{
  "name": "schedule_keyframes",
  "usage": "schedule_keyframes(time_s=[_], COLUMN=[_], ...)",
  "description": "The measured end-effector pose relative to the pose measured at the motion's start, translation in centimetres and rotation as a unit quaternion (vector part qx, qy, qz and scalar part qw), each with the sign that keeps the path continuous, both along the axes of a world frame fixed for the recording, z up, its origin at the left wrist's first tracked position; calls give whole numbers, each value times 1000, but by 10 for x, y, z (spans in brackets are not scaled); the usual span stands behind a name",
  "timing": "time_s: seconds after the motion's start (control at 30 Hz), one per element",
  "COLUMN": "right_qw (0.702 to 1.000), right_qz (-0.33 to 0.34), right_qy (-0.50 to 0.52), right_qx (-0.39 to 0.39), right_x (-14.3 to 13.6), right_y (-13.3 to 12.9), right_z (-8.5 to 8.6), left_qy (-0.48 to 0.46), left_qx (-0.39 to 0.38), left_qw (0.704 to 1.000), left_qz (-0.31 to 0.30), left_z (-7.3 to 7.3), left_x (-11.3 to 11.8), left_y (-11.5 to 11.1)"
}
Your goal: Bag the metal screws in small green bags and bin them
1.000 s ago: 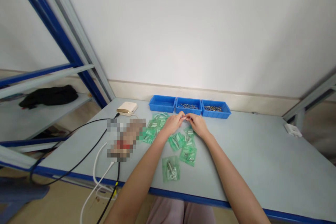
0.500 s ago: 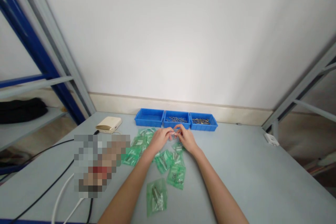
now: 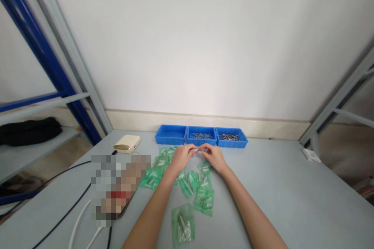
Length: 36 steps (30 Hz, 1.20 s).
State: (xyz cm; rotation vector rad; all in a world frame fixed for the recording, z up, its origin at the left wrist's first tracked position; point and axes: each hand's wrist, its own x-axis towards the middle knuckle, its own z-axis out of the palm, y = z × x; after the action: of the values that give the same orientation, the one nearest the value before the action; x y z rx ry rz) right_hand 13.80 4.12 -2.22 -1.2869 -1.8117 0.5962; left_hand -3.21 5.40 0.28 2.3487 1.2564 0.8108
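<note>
My left hand [image 3: 182, 157] and right hand [image 3: 215, 157] have curled fingers, tips nearly meeting before the middle blue bin [image 3: 201, 130]; whether they pinch anything I cannot tell; the nearest green plastic bag [image 3: 205, 166] lies nearside of my right fingers, long axis unclear.

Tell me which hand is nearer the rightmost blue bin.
Right. The right hand is in front of the rightmost blue bin, slightly toward its left end; the left hand is also nearer the viewer than the bin, but farther left.

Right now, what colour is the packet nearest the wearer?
That packet is translucent green; head view shows it best.
</note>
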Motion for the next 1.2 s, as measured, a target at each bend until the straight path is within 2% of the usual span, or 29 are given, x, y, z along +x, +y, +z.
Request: schedule_keyframes(time_s=[0.1,0.33,0.47,0.73,0.83,0.97,1.07,1.13,1.2], right_qw=[993,981,982,997,993,960,930,926,935], right_qz=[-45,-42,-39,-19,-37,-106,-168,-173,-155], right_qy=[-99,-182,-176,-67,-98,-244,-316,-325,-309], right_qx=[50,54,57,42,51,84,80,82,85], right_x=[-3,-5,-4,-5,-4,3,8,10,11], right_y=[-3,-11,-12,-7,-3,20,34,30,15], right_z=[4,9,9,3,16,48,61,56,41], left_qy=[3,86,87,42,66,111,131,144,160], left_qx=[-2,40,37,-31,-5,72,72,48,35], left_qw=[1000,995,995,997,991,973,971,976,978], left_qz=[6,23,22,60,113,187,185,159,132], left_z=[2,-2,0,8,9,5,-1,-4,-7], left_x=[0,6,7,6,-1,-17,-25,-26,-23], left_y=[1,-5,-7,-4,-1,4,5,3,1])
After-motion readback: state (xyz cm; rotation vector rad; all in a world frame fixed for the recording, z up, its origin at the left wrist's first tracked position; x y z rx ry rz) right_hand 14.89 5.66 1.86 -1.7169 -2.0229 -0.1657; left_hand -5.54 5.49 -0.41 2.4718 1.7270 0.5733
